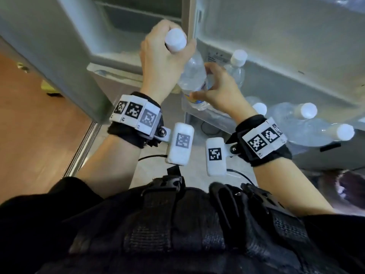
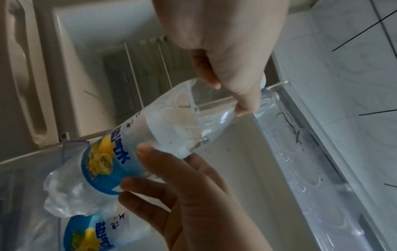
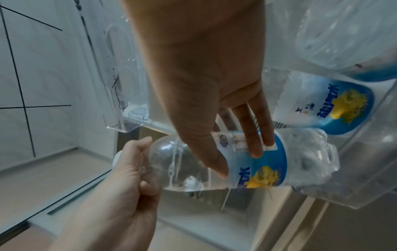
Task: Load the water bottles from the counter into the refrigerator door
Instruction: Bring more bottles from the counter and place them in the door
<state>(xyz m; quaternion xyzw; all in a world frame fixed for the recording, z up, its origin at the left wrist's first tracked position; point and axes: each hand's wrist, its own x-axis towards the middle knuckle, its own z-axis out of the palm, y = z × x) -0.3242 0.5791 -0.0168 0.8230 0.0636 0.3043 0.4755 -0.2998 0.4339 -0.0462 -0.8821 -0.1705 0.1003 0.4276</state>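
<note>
A clear water bottle point(image 1: 192, 74) with a white cap point(image 1: 175, 39) and a blue and yellow label point(image 2: 107, 161) is tilted, its lower end inside the clear door shelf point(image 3: 365, 195). My left hand point(image 1: 164, 58) grips its neck just under the cap, seen also in the left wrist view point(image 2: 225, 59) and the right wrist view point(image 3: 128, 178). My right hand point(image 1: 219, 91) lies on the label with straight fingers point(image 3: 257, 144). A second labelled bottle point(image 3: 322, 105) stands beside it in the shelf point(image 1: 237, 64).
Several more white-capped bottles point(image 1: 307, 110) lie in clear plastic wrap at the right. The open refrigerator compartment point(image 1: 128, 26) is ahead of me at the top left. Wooden floor point(image 1: 29, 125) lies to the left, and a black cable point(image 1: 209, 131) runs on the floor tiles below.
</note>
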